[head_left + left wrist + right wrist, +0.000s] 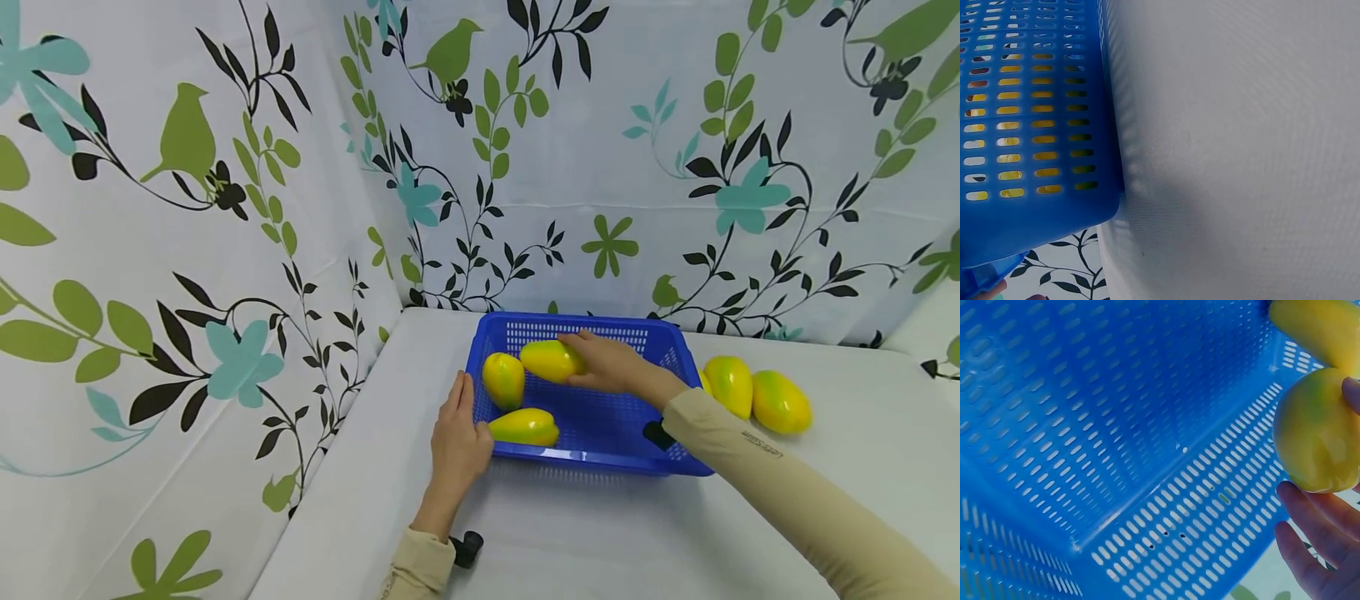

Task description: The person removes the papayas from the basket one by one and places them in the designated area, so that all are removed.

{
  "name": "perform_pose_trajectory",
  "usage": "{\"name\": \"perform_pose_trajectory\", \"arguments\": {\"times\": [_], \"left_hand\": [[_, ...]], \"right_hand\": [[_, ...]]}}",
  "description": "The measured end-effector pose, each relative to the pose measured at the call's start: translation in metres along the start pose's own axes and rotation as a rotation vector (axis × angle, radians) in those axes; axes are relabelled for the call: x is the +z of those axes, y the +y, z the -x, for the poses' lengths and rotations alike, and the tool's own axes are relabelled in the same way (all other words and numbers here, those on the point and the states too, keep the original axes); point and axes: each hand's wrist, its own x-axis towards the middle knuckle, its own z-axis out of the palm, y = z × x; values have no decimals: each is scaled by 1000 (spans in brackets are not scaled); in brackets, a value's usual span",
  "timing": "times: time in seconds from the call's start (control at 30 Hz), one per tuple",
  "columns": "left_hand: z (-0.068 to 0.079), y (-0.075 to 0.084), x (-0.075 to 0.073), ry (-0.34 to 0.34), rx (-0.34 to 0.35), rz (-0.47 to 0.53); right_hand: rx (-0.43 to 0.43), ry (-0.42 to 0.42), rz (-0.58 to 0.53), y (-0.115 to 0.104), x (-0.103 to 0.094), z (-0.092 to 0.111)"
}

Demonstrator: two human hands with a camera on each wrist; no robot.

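A blue perforated plastic basket [600,455] stands on the white table. My right hand [603,362] reaches over its right side and grips a yellow mango [551,361] above the basket floor; the right wrist view shows this mango [1316,434] against the fingers. Two more mangoes lie at the basket's left end, one upright [503,381] and one on its side [525,427]. Along the left rim, at the near corner, my left hand [459,442] rests with straight fingers against the outside. The left wrist view shows mostly the basket wall [1035,219], with yellow behind its slots.
Right of the basket, a mango [729,386] and another mango [782,402] lie on the table, with part of a third behind the basket edge. A cloth printed with leaves and birds [525,250] hangs behind and to the left of the white tabletop [360,500].
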Motion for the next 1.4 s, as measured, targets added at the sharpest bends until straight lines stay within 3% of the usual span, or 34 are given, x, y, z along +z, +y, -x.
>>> {"name": "perform_pose_trajectory", "arguments": {"times": [0.3, 0.57, 0.9, 1.4], "left_hand": [[-1, 0, 1, 16, 8, 11], [2, 0, 2, 4, -10, 25], [2, 0, 2, 20, 13, 27], [2, 2, 2, -4, -11, 36]], "right_hand": [[-29, 40, 22, 5, -11, 32], [10, 65, 9, 8, -19, 54], [43, 92, 37, 17, -40, 84], [120, 168, 23, 57, -59, 140]]}}
